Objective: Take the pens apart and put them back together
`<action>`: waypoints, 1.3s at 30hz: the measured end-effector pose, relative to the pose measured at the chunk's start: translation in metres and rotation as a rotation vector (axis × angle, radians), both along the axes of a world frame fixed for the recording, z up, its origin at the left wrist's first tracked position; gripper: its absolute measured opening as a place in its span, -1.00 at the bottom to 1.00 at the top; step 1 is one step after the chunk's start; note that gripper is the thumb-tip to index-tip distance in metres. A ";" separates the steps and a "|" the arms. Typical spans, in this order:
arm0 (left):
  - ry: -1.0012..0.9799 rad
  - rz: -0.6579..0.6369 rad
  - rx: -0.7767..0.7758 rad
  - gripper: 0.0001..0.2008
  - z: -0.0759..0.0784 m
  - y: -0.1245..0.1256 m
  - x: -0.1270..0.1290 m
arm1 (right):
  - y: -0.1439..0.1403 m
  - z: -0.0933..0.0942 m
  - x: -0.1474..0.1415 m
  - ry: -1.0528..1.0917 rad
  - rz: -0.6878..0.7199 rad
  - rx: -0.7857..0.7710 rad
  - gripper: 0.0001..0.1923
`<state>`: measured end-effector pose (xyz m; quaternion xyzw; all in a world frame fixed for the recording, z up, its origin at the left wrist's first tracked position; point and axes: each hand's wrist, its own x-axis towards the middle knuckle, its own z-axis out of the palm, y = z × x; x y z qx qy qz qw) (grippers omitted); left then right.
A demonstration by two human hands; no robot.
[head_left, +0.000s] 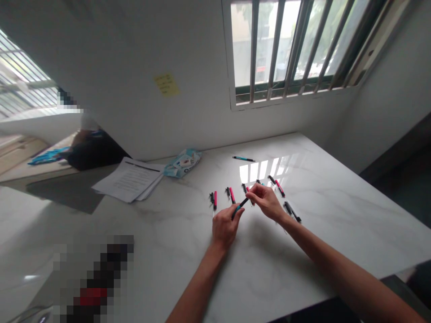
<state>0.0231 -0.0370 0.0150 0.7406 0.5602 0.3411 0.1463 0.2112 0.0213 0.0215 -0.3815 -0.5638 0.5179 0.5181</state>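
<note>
Currently a teal pen [239, 207] sits between both hands above the counter [188, 251]: left hand [225, 228] fingers pinch its lower barrel, right hand [266, 199] fingers pinch its top. Several pink-and-black pens [231, 194] lie in a row just beyond; another teal pen [243, 159] lies well apart.
</note>
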 end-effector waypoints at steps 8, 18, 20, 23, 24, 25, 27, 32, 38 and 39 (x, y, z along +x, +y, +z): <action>0.015 0.014 -0.035 -0.61 0.005 -0.003 0.003 | 0.000 0.011 0.011 -0.274 0.010 0.043 -0.51; -0.020 -0.011 -0.107 -0.53 0.004 -0.001 0.002 | -0.006 0.018 0.013 -0.490 0.073 0.297 -0.70; -0.024 -0.001 -0.115 -0.52 0.004 0.000 0.002 | -0.007 0.020 0.014 -0.433 0.102 0.281 -0.76; -0.065 -0.005 -0.118 -0.50 0.006 -0.001 0.003 | -0.005 0.019 0.014 -0.262 0.128 0.177 -0.74; -0.091 -0.006 -0.128 -0.49 0.007 -0.002 0.004 | -0.004 0.017 0.014 -0.207 0.134 0.145 -0.73; -0.126 -0.010 -0.145 -0.47 0.007 -0.002 0.005 | -0.003 0.015 0.014 -0.161 0.142 0.120 -0.72; -0.235 -0.031 -0.208 -0.43 0.007 -0.002 0.007 | 0.000 0.012 0.015 -0.098 0.165 0.093 -0.72; -0.641 -0.179 -0.559 -0.32 0.000 0.005 0.007 | 0.004 0.015 0.019 -0.035 0.184 0.101 -0.70; -0.953 -0.151 -0.596 -0.44 -0.001 0.012 0.007 | 0.007 0.020 0.031 -0.283 0.053 0.272 -0.87; -0.983 -0.134 -0.556 -0.48 0.000 0.013 0.007 | 0.007 0.019 0.033 -0.400 0.061 0.335 -0.90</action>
